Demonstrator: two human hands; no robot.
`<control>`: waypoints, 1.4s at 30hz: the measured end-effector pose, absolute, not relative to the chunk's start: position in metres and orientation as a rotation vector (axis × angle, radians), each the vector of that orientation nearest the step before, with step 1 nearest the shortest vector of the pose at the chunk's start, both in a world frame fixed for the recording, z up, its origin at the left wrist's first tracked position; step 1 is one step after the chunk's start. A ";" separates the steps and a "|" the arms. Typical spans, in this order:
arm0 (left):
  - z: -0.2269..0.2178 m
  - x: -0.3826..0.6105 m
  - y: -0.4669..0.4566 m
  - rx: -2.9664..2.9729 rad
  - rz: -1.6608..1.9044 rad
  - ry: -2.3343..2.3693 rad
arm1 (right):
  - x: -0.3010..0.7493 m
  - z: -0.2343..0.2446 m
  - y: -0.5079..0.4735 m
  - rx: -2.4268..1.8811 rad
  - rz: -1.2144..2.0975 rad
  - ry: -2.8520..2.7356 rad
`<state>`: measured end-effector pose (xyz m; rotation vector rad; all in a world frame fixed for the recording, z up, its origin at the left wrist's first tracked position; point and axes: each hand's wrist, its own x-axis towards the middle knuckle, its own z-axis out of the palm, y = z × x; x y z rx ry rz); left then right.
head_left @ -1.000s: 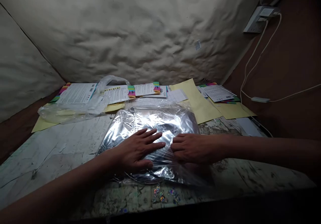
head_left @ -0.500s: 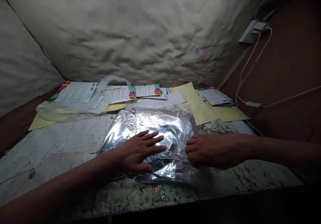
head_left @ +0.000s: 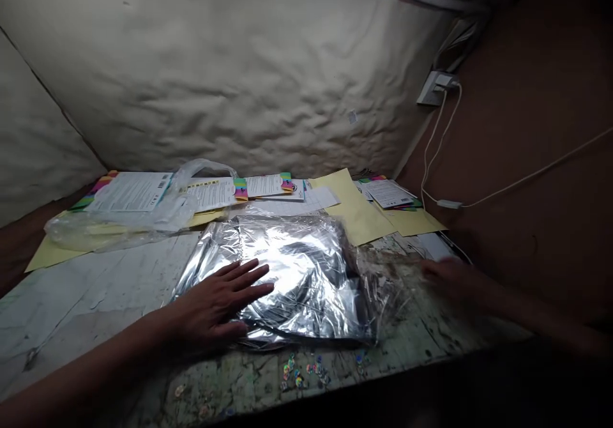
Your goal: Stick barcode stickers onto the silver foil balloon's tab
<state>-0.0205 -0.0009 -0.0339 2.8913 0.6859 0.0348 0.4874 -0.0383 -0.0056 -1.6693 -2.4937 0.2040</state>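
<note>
A flat, shiny silver packet [head_left: 287, 275] in clear plastic lies on the worktable in front of me. My left hand [head_left: 218, 303] rests flat on its left part, fingers spread. Off to the right of the packet is my right hand [head_left: 445, 275], blurred by motion, with its fingers closed. From the packet's right side the loose clear plastic wrapping [head_left: 385, 281] stretches toward that hand, which grips its end. The fingertips of the right hand are smeared.
Printed cards [head_left: 138, 191], yellow sheets [head_left: 359, 214] and a crumpled clear bag [head_left: 115, 227] lie along the back. Small shiny stickers [head_left: 297, 377] dot the table's front edge. A cable [head_left: 428, 160] hangs from a wall socket [head_left: 437, 88] at right.
My right hand has moved right, away from the packet, drawing the clear plastic out. My left hand stays flat on the packet, a little farther left on it. The view has shifted.
</note>
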 end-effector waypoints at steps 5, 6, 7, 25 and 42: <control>-0.012 -0.003 0.010 2.863 0.181 0.750 | 0.488 0.015 -0.068 -1.755 0.253 -2.209; -0.006 0.011 0.015 2.846 0.236 0.791 | 0.469 0.019 -0.066 -1.685 0.207 -2.212; -0.003 0.027 0.021 2.851 0.304 0.810 | 0.447 0.021 -0.059 -1.614 0.168 -2.264; -0.054 0.051 0.039 2.718 0.291 1.109 | 0.447 0.001 0.026 -2.061 0.108 -1.610; -0.012 -0.093 0.020 2.022 0.576 1.909 | 0.345 -0.006 -0.003 -1.516 1.530 -1.159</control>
